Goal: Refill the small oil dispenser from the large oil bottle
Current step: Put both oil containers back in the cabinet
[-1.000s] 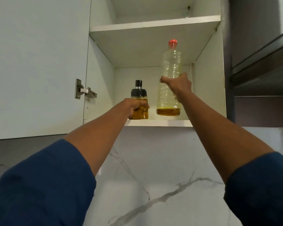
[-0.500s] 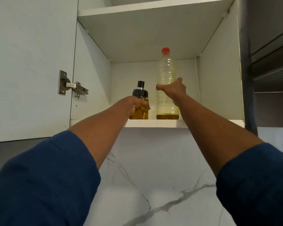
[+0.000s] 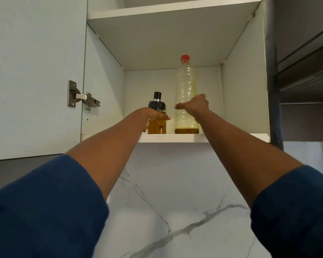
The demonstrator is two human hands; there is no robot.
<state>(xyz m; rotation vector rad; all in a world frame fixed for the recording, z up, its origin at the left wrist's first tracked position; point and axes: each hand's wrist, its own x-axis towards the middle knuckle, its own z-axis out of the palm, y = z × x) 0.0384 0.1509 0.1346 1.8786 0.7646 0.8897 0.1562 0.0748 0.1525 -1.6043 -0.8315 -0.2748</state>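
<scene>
Head view looks up into an open wall cabinet (image 3: pixel 104 71) where both arms reach for its lower shelf (image 3: pixel 231 137). Left hand (image 3: pixel 153 116) is clenched around the dispenser (image 3: pixel 157 125), a small jar of amber oil with a black cap, standing upright on the shelf. Just to its right stands the bottle (image 3: pixel 186 86), tall, clear, red-capped, with a little oil at the bottom. Right hand (image 3: pixel 194 106) wraps the bottle's middle, thumb across the near side, grasping it. Bottle and dispenser stand near each other, not touching. Blue sleeves (image 3: pixel 45 211) cover both upper arms. A marble wall (image 3: pixel 166 211) runs below the cabinet, and its door (image 3: pixel 35 71) hangs open at left.
</scene>
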